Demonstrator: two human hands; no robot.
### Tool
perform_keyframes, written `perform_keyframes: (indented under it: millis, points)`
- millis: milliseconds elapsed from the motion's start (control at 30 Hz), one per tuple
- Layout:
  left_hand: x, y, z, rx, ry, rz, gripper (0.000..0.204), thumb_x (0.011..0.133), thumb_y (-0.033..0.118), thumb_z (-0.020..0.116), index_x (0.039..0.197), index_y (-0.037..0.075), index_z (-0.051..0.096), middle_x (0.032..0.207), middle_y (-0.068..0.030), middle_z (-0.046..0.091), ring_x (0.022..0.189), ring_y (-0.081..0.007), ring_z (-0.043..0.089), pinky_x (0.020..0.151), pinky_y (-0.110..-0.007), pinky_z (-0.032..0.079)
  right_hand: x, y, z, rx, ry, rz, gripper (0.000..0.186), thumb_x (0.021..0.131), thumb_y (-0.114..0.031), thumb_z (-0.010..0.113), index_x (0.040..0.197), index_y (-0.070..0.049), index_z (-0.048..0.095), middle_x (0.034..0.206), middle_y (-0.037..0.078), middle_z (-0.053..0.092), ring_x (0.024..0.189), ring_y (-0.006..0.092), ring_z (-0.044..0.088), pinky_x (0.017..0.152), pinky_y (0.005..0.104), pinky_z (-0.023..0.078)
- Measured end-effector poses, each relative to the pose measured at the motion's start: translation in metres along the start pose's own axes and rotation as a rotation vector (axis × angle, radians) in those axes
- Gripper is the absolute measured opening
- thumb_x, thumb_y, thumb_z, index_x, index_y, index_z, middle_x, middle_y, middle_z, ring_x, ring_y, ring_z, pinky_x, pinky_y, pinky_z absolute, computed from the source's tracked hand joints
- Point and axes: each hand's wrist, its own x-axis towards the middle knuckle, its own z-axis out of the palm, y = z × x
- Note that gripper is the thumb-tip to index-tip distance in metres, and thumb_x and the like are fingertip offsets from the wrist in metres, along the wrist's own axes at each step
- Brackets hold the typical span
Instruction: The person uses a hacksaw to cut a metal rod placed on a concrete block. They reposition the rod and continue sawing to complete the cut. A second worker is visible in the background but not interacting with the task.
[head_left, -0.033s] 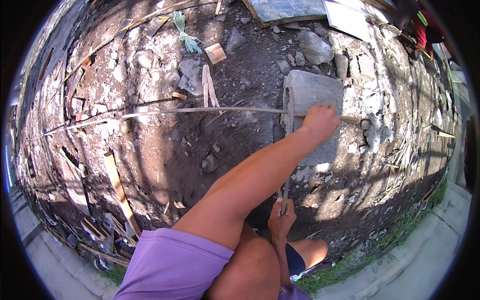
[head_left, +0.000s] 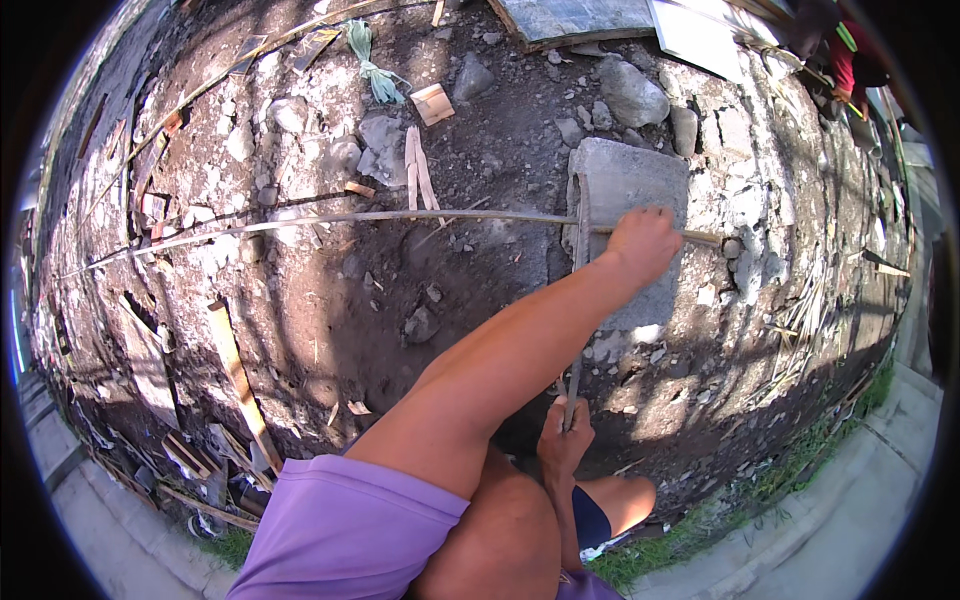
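Note:
My left hand (head_left: 645,243) is closed round a long thin strip of wood or bamboo (head_left: 480,217), near its right end. The strip lies across a grey concrete slab (head_left: 632,178) and stretches far to the left over the ground. Closer to my body, my right hand (head_left: 562,440) grips the near end of a long narrow blade (head_left: 580,258). It points away from me and crosses the strip at the slab's left edge, just left of my left hand. Whether it is a saw or a knife I cannot make out.
Stones, such as a big boulder (head_left: 632,95), and wood scraps, such as a plank (head_left: 238,375), litter the dirt. A green cloth bundle (head_left: 372,70) lies at the back, left of a board (head_left: 575,22). Someone in red (head_left: 843,65) is at the far right.

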Motion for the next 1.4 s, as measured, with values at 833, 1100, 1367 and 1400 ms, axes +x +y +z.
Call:
perform_keyframes:
  millis: [833,1100,1367,1400]
  points:
    - [0.007,0.007,-0.010,-0.024,-0.148,-0.065,0.016,0.091,0.013,0.065,0.097,0.009,0.079,0.114,-0.0122,0.067,0.113,-0.0292,0.068,0.093,-0.041,0.059,0.067,-0.030,0.034,0.143,0.069,-0.327,0.031,0.103,-0.022,0.063,0.086,0.002,0.054,0.064,0.015,0.059,0.056,0.0200,0.056,0.056,0.0404,0.047]
    - [0.005,0.003,-0.007,-0.001,-0.109,-0.017,0.015,0.091,0.012,0.065,0.094,0.007,0.079,0.113,-0.0132,0.067,0.111,-0.0301,0.069,0.089,-0.042,0.060,0.009,-0.019,0.006,0.019,-0.022,0.030,0.030,0.103,-0.022,0.064,0.087,0.001,0.055,0.065,0.017,0.059,0.055,0.0205,0.054,0.055,0.0383,0.046]
    - [0.010,0.002,-0.007,-0.005,-0.086,-0.022,0.014,0.089,0.011,0.066,0.094,0.007,0.079,0.108,-0.0138,0.069,0.105,-0.0318,0.072,0.087,-0.043,0.061,0.077,-0.035,0.043,0.170,0.076,-0.359,0.030,0.102,-0.025,0.065,0.094,0.002,0.056,0.072,0.018,0.064,0.059,0.0259,0.054,0.062,0.0422,0.049]
    - [0.010,0.002,-0.008,-0.006,-0.089,-0.027,0.015,0.089,0.011,0.066,0.094,0.006,0.079,0.107,-0.0139,0.070,0.105,-0.0321,0.072,0.087,-0.044,0.061,0.082,-0.037,0.047,0.191,0.089,-0.380,0.030,0.102,-0.026,0.066,0.094,0.002,0.056,0.073,0.019,0.064,0.060,0.0264,0.054,0.063,0.0425,0.049]
